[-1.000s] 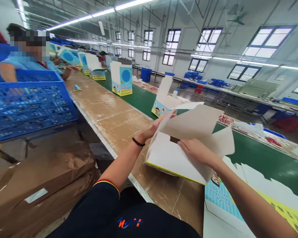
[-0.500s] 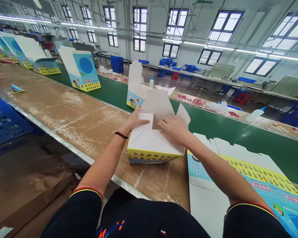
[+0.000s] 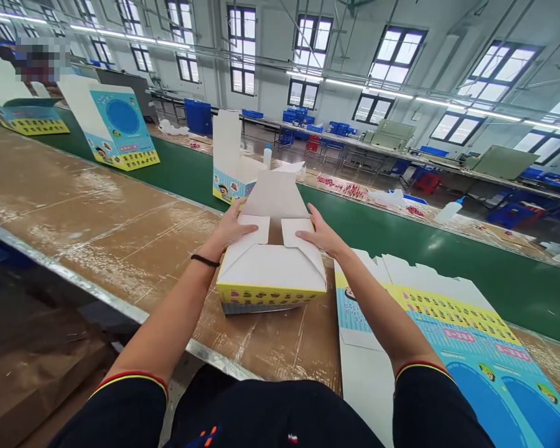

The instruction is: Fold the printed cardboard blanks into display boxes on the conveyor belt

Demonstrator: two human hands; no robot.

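In front of me on the brown-covered table is a partly folded cardboard box (image 3: pixel 270 264), its white inner flaps upward and a yellow printed side facing me. My left hand (image 3: pixel 236 229) grips its left side, thumb lying on the left flap and fingers round the outer wall. On the opposite side, my right hand (image 3: pixel 323 231) holds the box the same way, thumb on the right flap. Both side flaps are folded inward, with a gap between them. A tall back flap (image 3: pixel 277 193) rises behind. To the right lie flat printed cardboard blanks (image 3: pixel 429 336).
A green conveyor belt (image 3: pixel 354 218) runs behind the table. On it stand opened boxes, one with a blue circle (image 3: pixel 122 118) and a nearer one (image 3: pixel 226 155). White bottles with blue caps (image 3: pixel 448 211) are beyond the belt. A person (image 3: pixel 40 59) is at far left.
My right hand has moved from inside the box to its right side. The right flap, upright before, is now folded inward. My view has shifted rightward.
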